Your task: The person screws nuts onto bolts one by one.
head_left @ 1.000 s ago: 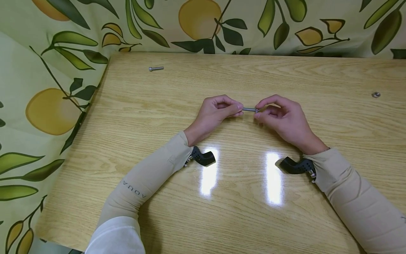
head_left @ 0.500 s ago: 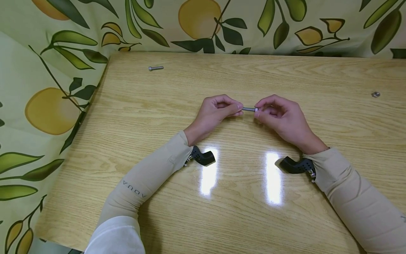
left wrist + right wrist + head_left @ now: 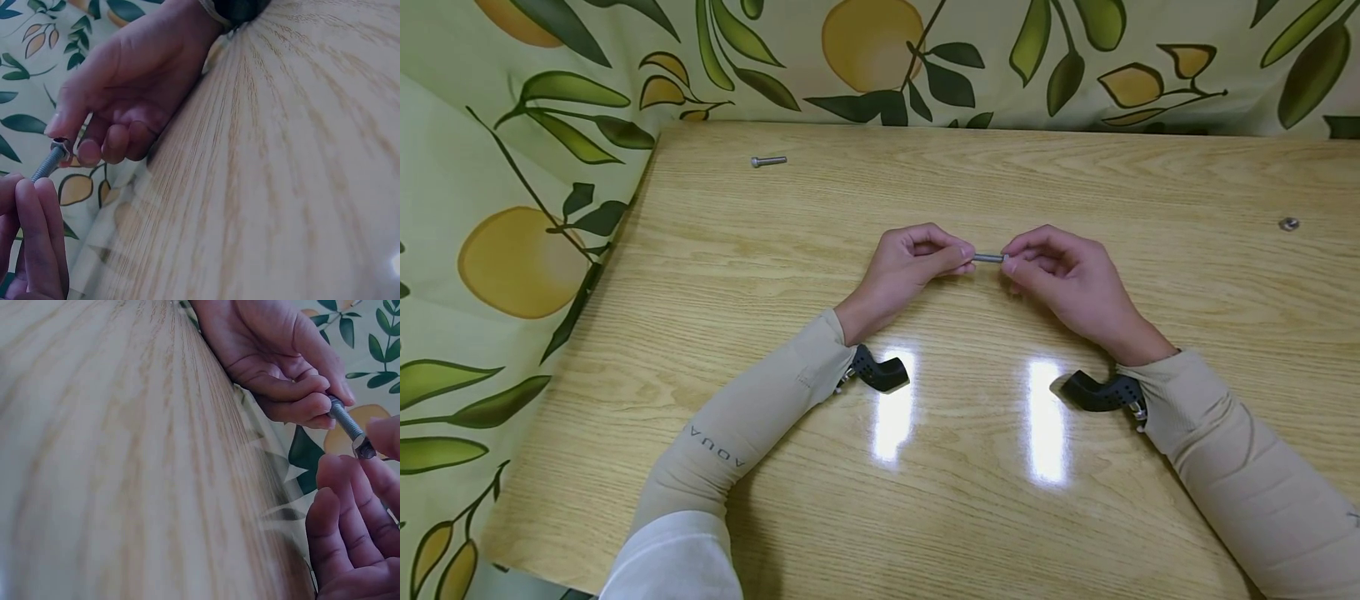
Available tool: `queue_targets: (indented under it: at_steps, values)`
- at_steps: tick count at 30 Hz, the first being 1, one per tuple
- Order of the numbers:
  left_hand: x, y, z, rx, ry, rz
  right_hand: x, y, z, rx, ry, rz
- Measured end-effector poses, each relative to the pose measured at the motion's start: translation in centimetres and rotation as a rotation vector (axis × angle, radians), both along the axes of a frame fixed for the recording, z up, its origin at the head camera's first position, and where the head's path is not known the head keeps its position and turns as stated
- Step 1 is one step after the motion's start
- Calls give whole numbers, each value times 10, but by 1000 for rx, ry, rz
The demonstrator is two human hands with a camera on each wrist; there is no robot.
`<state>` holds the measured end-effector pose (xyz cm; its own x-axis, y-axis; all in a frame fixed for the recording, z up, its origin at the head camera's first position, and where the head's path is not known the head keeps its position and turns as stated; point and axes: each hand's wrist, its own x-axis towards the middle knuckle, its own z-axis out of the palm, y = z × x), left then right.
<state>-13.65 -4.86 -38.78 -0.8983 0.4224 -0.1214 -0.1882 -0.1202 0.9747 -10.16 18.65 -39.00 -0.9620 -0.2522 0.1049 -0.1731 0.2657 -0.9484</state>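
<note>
A slender silver metal bolt with a threaded shaft is held between a person's two bare hands, above a light wood-grain table. Its long axis runs nearly level from side to side in the head view, bridging the gap between the fingertips. The head end is pinched in the left hand, with the thumb laid along it. At the opposite end, a small silver hexagonal nut is pinched between thumb and forefinger of the right hand, the remaining fingers being loosely bent. The shaft thus lies directly leftward of the right fingertips, and neither hand is the nearer, as each touches one end. The relation that appears to matter most is the lining-up of the nut with the shaft's axis.

In the head view the nut is almost hidden by the right fingertips. In the right wrist view its flat sides are plainly shown at the shaft's end, and the bolt's dark head is partly seen among the left fingers. In the left wrist view the threads are seen running up to the nut. How far it has been threaded cannot be told.

A second silver bolt is seen lying at the table's far left, and a second silver nut at its right.
</note>
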Motion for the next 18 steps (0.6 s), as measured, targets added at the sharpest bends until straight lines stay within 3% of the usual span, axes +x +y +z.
queue_targets:
  at_steps: [2, 9, 14, 18]
  values:
    - [0, 0, 0, 0, 2, 0, 0, 0, 0, 13, -10, -8]
    - [1, 0, 1, -1, -5, -3, 0, 0, 0, -133, -36, 33]
    - [1, 0, 1, -2, -4, -4, 1, 0, 1, 5, -3, 7]
    - [1, 0, 1, -3, -1, -4, 1, 1, 1, -52, -32, 14]
